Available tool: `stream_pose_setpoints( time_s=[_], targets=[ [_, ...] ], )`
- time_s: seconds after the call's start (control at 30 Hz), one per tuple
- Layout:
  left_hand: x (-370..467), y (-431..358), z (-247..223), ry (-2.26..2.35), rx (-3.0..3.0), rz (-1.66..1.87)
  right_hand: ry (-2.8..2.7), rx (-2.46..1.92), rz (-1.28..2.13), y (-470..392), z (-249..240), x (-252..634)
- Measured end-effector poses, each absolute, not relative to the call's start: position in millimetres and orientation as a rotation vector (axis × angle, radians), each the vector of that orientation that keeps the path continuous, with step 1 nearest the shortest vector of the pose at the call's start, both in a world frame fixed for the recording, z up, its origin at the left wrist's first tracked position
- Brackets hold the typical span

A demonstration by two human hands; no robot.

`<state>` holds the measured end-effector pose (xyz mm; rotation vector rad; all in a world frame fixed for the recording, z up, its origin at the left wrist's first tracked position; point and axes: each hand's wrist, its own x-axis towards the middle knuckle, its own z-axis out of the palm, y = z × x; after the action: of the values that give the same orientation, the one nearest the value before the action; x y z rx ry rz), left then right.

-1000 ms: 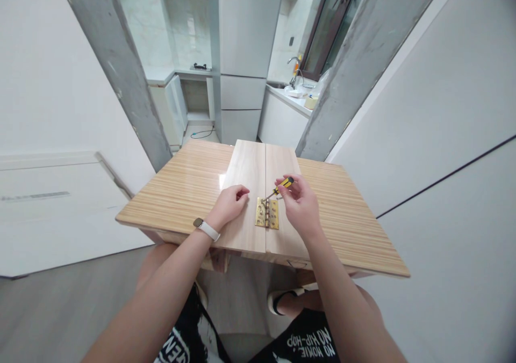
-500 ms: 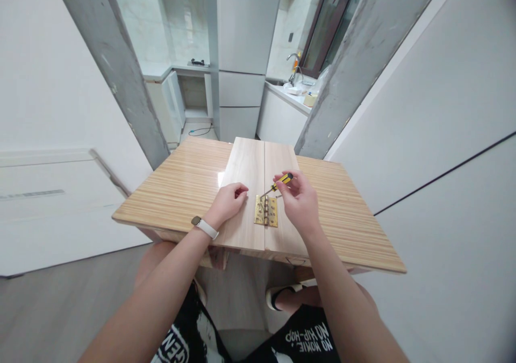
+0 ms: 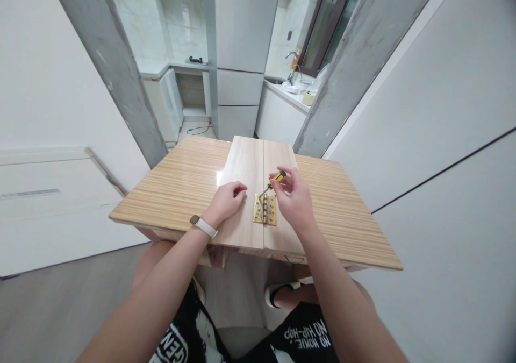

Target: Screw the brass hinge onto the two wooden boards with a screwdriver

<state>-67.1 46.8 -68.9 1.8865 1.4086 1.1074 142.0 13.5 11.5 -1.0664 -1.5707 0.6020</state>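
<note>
A brass hinge [image 3: 265, 209] lies open across the seam between two pale boards [image 3: 245, 161]. My right hand [image 3: 293, 193] holds a yellow and black screwdriver [image 3: 279, 176] tilted, its tip at the upper part of the hinge's left leaf. Small screws appear on the hinge, too small to tell apart. My left hand [image 3: 228, 200] rests on the left board beside the hinge, its fingers curled. Whether it holds anything is hidden.
The boards lie on a wood-grain table [image 3: 161, 191]. Beyond it stand a grey refrigerator [image 3: 242, 29], an open low cabinet [image 3: 193, 94] and a counter with a sink [image 3: 276, 81]. White panels flank both sides.
My right hand and the screwdriver have shifted slightly left and up, and the screwdriver stands a little steeper. My left hand stays in place on the board.
</note>
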Motion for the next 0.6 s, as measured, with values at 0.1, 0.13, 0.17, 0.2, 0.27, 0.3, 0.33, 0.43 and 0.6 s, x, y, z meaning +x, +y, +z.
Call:
stream_pose_setpoints(
  time_s=[0.1,0.13,0.17,0.2,0.27,0.3,0.33,0.43,0.6],
  targets=[
    [-67,46,-67,1.404,1.896,1.099,-1.667,-1.018,0.658,16,19,132],
    [-67,46,-66,1.403,1.901,1.097,-1.684,-1.004,0.699,17,22,127],
    [-67,46,-66,1.4,1.905,1.096,-1.687,-1.002,0.741,19,24,122],
    [-67,45,-65,1.397,1.907,1.095,-1.674,-1.011,0.775,21,26,117],
    [-67,45,-65,1.39,1.907,1.094,-1.614,-1.053,0.793,25,30,106],
    [-67,45,-64,1.388,1.906,1.093,-1.57,-1.075,0.787,28,31,100],
    [-68,45,-64,1.386,1.903,1.092,-1.515,-1.089,0.78,31,31,94],
    [-68,45,-63,1.376,1.887,1.085,-1.319,-1.108,0.769,41,29,78],
    [-70,48,-66,1.339,1.858,1.078,-1.22,-1.164,0.76,56,21,72]
  ],
)
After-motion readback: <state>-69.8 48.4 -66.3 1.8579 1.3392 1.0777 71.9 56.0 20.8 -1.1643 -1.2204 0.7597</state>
